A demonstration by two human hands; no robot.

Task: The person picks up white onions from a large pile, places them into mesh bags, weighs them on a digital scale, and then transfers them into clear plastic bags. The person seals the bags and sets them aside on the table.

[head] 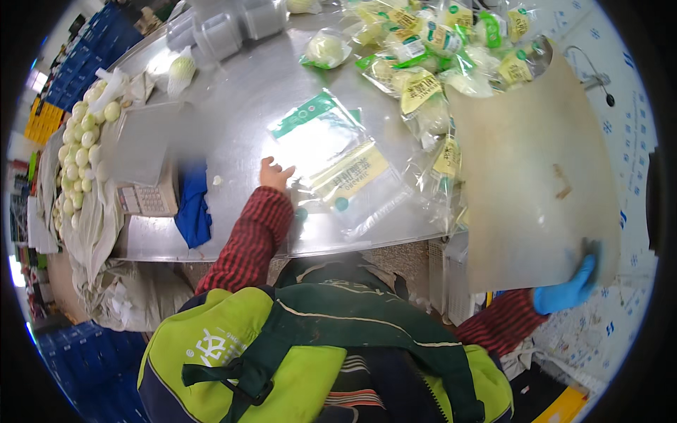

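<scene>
My bare left hand (276, 174), its fingers apart, is at the left edge of some flat clear plastic bags (365, 190) with green and yellow printed panels. It holds nothing; whether the fingertips touch the plastic is unclear. The bags lie on a stainless steel table (238, 121). Over at the far right, my right hand (568, 288) wears a blue glove and is at the lower right edge of a large beige sheet (529, 180). Its fingers are blurred and dark at the tips, so their grip cannot be made out.
Filled bags of pale round vegetables (423, 47) are heaped at the back right. Leftward stand a scale with a keypad (148, 198), a blue cloth (193, 206) and a pile of peeled onions (79, 148). Clear plastic tubs (219, 34) and a net-wrapped round item (181, 71) sit behind.
</scene>
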